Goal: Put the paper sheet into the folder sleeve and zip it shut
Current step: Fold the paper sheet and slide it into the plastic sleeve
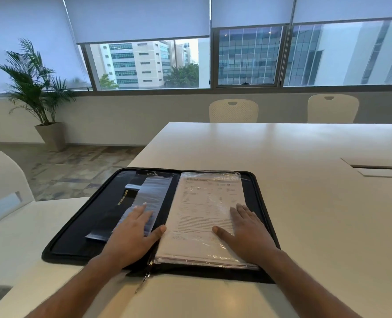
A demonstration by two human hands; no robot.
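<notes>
The black folder (75, 228) lies unzipped on the table (305, 203). The paper sheet (201, 210) sits inside its right-hand clear sleeve (213, 177). My left hand (130, 232) and right hand (247, 232) press flat, each grip wide, holding nothing.

One readable marking stands on the black inner pocket (121, 203) of the left half of the open folder (75, 226): small gold capitals running lengthwise along the pocket, which appear to read "IMPORTANT PAPER", though the letters are small and slanted. The paper sheet (204, 210) under the clear sleeve on the right half carries a printed heading, small logos, table rows and a paragraph of text, all too fine and blurred by the plastic's glare to make out.
</notes>
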